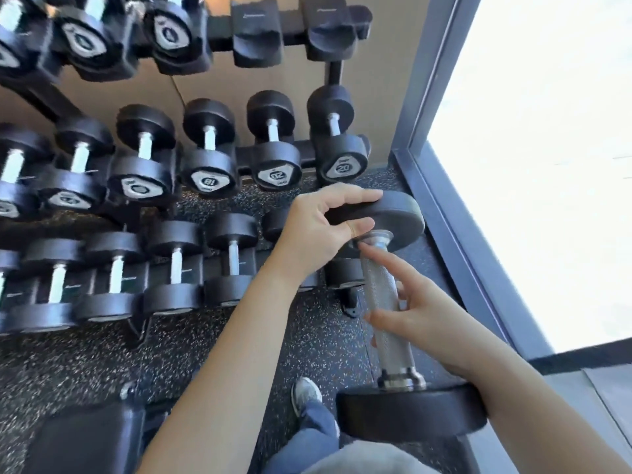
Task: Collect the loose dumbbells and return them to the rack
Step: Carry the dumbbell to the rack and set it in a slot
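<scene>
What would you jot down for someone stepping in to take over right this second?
Left hand: grip on the far head of the dumbbell.
Right hand: fingers open, loosely against its knurled handle, not closed.
The dumbbell is carried at the right end of the rack, near the window frame.
Done: the lower rows look filled.
Left: seat this one; two top-row cradles look empty.

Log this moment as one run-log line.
stage: racking | dumbbell: held near rack's lower right end | left hand: gripping far head | right hand: open on handle | upper-right cradles: empty
</scene>
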`<state>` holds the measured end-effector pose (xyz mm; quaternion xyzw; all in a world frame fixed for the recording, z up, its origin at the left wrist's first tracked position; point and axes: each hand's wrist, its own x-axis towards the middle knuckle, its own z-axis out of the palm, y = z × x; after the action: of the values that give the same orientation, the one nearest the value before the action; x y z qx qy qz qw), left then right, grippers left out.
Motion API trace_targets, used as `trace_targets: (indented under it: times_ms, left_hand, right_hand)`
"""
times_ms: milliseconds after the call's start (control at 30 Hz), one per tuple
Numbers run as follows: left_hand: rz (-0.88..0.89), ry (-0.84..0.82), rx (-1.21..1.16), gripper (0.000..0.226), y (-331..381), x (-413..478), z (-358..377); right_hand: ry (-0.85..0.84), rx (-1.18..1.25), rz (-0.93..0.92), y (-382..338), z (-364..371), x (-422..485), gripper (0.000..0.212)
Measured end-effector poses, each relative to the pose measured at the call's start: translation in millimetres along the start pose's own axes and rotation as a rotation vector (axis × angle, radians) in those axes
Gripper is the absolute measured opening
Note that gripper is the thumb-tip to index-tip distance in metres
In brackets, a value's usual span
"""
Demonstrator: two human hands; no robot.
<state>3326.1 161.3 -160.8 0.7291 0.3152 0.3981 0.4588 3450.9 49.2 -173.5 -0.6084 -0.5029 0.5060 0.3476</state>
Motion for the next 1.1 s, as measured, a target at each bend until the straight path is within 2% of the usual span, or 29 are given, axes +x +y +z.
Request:
trace_targets:
  times_ms: [267,700,867,1100]
  left_hand:
    - [0.056,-0.048,-0.05,0.038,-26,85,-41]
    - [0.016,-0.028,-0.072,0.042,-90,171,-73]
    - [-0.001,0.004,-0.04,0.04,-117,234,-92]
    - [0.023,0.043,0.026,0.041,-140,341,-116]
  right_hand:
    - [0.083,0.018,-0.02,-35,-1,81,0.075]
    - [0.005,0.018,-0.003,-39,-23,195,0.075]
    - [-0.021,-0.046,-0.024,-47,-45,267,0.075]
    - [-0.044,-0.004,-0.074,-74,-83,376,0.076]
